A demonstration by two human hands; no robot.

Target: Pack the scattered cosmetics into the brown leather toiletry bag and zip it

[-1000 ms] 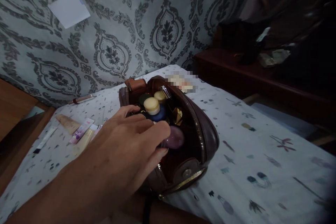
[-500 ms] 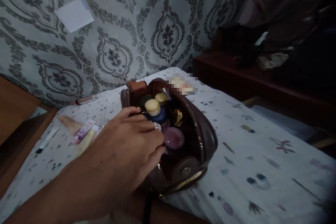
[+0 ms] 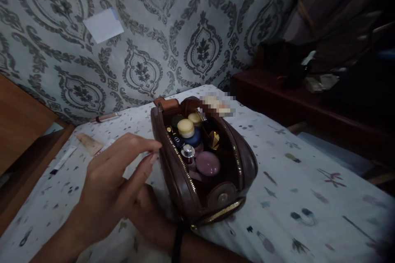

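Note:
A dark brown makeup bag (image 3: pixel 168 172) lies unzipped on the patterned sheet. Inside are jars with a yellow lid (image 3: pixel 185 126), a blue jar (image 3: pixel 193 137), a gold faceted cap (image 3: pixel 214 140), a silver-topped bottle (image 3: pixel 187 152) and a glossy mauve oval item (image 3: pixel 207 163). Just left of the bag's rim is my left hand (image 3: pixel 115 176), its index finger and thumb stretched toward each other, tips close, nothing visible between them. My right hand (image 3: pixel 148 215), with a black band on its wrist, rests low beside the bag; its fingers are hidden behind my left hand.
On the sheet (image 3: pixel 277 197) at left lie a beige tube (image 3: pixel 89 144), a thin white tube (image 3: pixel 63 160) and a slim pinkish stick (image 3: pixel 105 117). A blurred-out item (image 3: pixel 219 104) sits behind the bag. Patterned wallpaper rises behind; a wooden panel (image 3: pixel 24 123) stands left.
My left hand has drawn back from over the bag to the left, uncovering the silver-topped bottle inside. More of my right hand shows. The view has shifted slightly.

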